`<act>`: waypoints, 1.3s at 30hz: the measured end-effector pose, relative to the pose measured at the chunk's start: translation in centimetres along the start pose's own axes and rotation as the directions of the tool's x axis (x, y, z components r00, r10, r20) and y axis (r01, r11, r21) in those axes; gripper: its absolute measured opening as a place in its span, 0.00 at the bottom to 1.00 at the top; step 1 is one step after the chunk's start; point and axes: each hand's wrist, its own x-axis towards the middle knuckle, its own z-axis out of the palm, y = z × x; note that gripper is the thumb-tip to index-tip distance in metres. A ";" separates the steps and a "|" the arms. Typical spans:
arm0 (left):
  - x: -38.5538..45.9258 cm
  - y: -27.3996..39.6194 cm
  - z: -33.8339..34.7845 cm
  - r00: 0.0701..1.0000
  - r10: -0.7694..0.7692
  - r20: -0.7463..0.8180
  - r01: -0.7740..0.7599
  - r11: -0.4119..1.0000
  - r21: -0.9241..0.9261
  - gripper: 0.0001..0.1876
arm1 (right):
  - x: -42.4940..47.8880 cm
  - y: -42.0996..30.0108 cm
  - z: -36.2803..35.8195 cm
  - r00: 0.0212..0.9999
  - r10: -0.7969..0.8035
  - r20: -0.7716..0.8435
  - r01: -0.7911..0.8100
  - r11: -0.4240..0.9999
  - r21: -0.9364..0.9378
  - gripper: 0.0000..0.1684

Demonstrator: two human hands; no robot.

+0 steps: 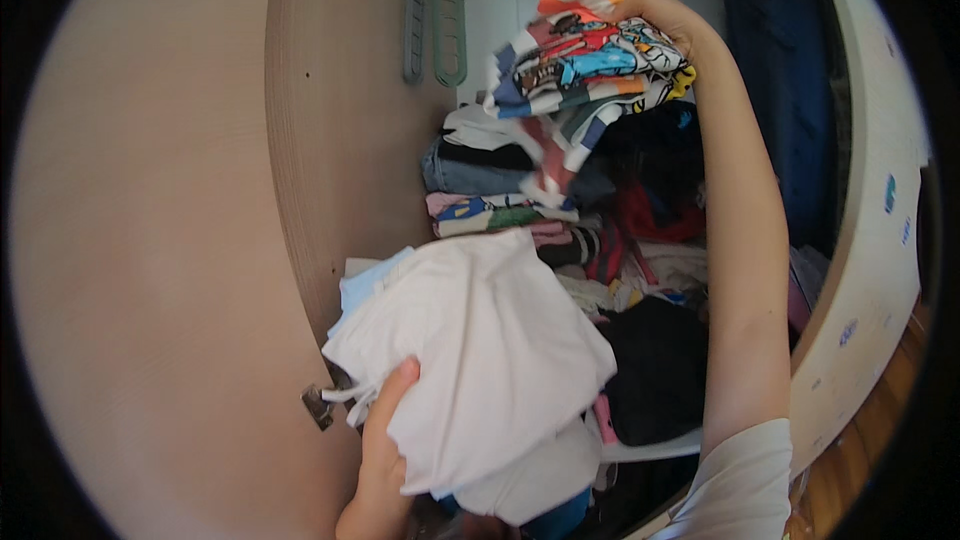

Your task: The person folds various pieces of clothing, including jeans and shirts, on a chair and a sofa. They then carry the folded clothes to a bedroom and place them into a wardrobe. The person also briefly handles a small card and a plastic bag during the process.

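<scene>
My left hand [386, 427] grips a stack of pale clothes, its thumb pressed on a white garment [480, 337] that covers most of the rest. A light blue edge [367, 289] shows at the stack's upper left, and white drawstrings dangle beside my wrist. Higher up, inside the wardrobe, my right hand [664, 19] clutches a bundled multicoloured printed garment [585, 60] with striped parts. One striped end hangs blurred from it, in front of a pile of folded clothes [480, 165]. The fingers of my right hand are partly hidden by the cloth.
A wooden wardrobe panel [187, 240] fills the left, with a metal hinge [318, 406] near the stack. Plastic hangers [450, 22] hang at the back left. Dark clothing [780, 105] hangs at right, beside a stickered door edge [847, 315]. A black garment [656, 375] lies on the white shelf [652, 451].
</scene>
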 end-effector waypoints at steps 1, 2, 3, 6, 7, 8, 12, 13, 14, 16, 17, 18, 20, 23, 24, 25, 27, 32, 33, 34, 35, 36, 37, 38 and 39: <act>-0.4 -0.1 0.4 0.999 0.029 -0.028 -0.027 0.998 0.049 0.28 | 1.4 0.4 0.0 1.000 -0.009 -0.012 0.008 1.000 -0.020 0.28; -0.6 -0.2 0.6 0.997 0.058 -0.055 -0.052 0.994 0.098 0.29 | 2.8 0.8 0.0 1.000 -0.017 -0.024 0.016 0.999 -0.039 0.28; -0.7 -0.3 0.6 0.991 0.075 -0.112 -0.059 0.988 0.141 0.29 | 4.1 0.9 0.1 0.999 -0.028 -0.038 0.026 0.998 -0.054 0.28; -0.8 -0.3 1.6 0.967 0.101 -0.235 -0.038 0.964 0.262 0.31 | 9.3 1.8 -1.7 0.992 -0.012 -0.128 0.032 0.988 0.153 0.26; -1.2 0.0 1.9 0.953 0.105 -0.284 -0.019 0.957 0.289 0.31 | 11.1 2.6 -2.0 0.987 -0.001 -0.162 0.037 0.974 0.222 0.26; -1.5 0.2 2.0 0.936 0.110 -0.335 0.002 0.949 0.315 0.31 | 12.6 3.9 -2.1 0.975 -0.070 -0.213 0.141 0.928 0.344 0.18; -1.4 -0.6 0.3 0.930 0.180 -0.320 -0.054 0.929 0.366 0.31 | 17.8 11.1 -4.0 0.976 -0.078 -0.202 0.159 0.892 0.423 0.22; -1.5 -0.6 0.6 0.925 0.172 -0.340 -0.043 0.934 0.355 0.31 | 19.3 14.6 -5.2 0.976 -0.125 -0.179 0.183 0.916 0.358 0.30; -1.6 -0.4 0.9 0.915 0.175 -0.362 -0.040 0.935 0.352 0.31 | 19.4 17.4 -3.9 0.974 -0.107 -0.202 0.100 0.994 -0.042 0.35; -1.6 -0.1 1.6 0.904 0.181 -0.388 -0.037 0.936 0.349 0.32 | 19.0 22.9 -1.6 0.965 -0.068 -0.255 -0.175 0.559 -0.811 0.49; -1.4 -0.2 1.7 0.901 0.174 -0.398 -0.030 0.939 0.342 0.32 | 18.8 24.3 -0.5 0.947 0.121 -0.298 -0.316 0.523 -0.791 0.48; -1.6 -0.1 1.8 0.896 0.182 -0.404 -0.036 0.939 0.342 0.33 | 19.1 24.6 0.9 0.942 0.067 -0.329 -0.312 0.532 -0.787 0.40; -2.0 0.0 2.0 0.895 0.191 -0.402 -0.049 0.940 0.338 0.33 | 19.1 24.1 2.1 0.914 -0.080 -0.398 -0.318 0.469 -0.824 0.28; -2.3 0.3 1.8 0.892 0.199 -0.405 -0.059 0.942 0.331 0.34 | 15.9 18.6 6.5 0.848 -0.343 -0.404 -0.244 0.424 -0.872 0.15; -2.3 0.3 1.7 0.902 0.186 -0.389 -0.058 0.946 0.319 0.34 | 16.5 18.2 6.0 0.814 -0.434 -0.386 -0.149 0.487 -0.860 0.15; -2.5 0.2 1.8 0.910 0.178 -0.374 -0.060 0.950 0.307 0.35 | 16.6 17.5 5.9 0.900 -0.361 -0.244 -0.009 0.545 -0.838 0.18; -2.4 0.0 1.7 0.930 0.159 -0.332 -0.062 0.957 0.284 0.36 | 15.6 16.2 6.8 0.970 -0.239 -0.035 0.105 0.549 -0.829 0.23; 0.0 0.9 0.8 0.980 0.028 -0.195 -0.011 0.996 0.086 0.31 | 5.2 7.3 12.9 0.973 0.142 0.183 -0.022 0.843 -0.538 0.42; 0.3 1.1 0.5 0.985 -0.012 -0.170 0.012 1.000 0.001 0.29 | 2.5 5.9 14.3 0.932 0.227 0.282 -0.064 0.869 -0.491 0.49; 0.7 1.2 -0.1 0.991 0.074 -0.111 -0.071 0.997 0.023 0.28 | 0.6 5.2 15.1 0.841 0.346 0.415 -0.129 0.875 -0.467 0.52; 1.2 1.0 -0.9 0.987 0.151 -0.050 -0.149 0.988 0.037 0.27 | -0.9 5.8 15.7 0.755 0.428 0.496 -0.197 0.870 -0.451 0.57; 2.0 0.3 -1.8 0.976 0.216 0.018 -0.217 0.976 0.022 0.26 | -3.0 6.4 16.2 0.737 0.460 0.495 -0.226 0.858 -0.462 0.59; 2.4 0.2 -2.2 0.973 0.229 0.029 -0.230 0.971 0.068 0.25 | -4.9 6.7 16.6 0.722 0.475 0.503 -0.244 0.855 -0.457 0.62; 2.6 0.1 -2.4 0.969 0.243 0.043 -0.246 0.962 0.115 0.24 | -5.1 9.6 16.5 0.666 0.491 0.561 -0.343 0.870 -0.354 0.65; 2.8 0.2 -2.5 0.964 0.256 0.066 -0.264 0.952 0.157 0.24 | -6.2 9.6 16.9 0.687 0.451 0.570 -0.358 0.892 -0.275 0.65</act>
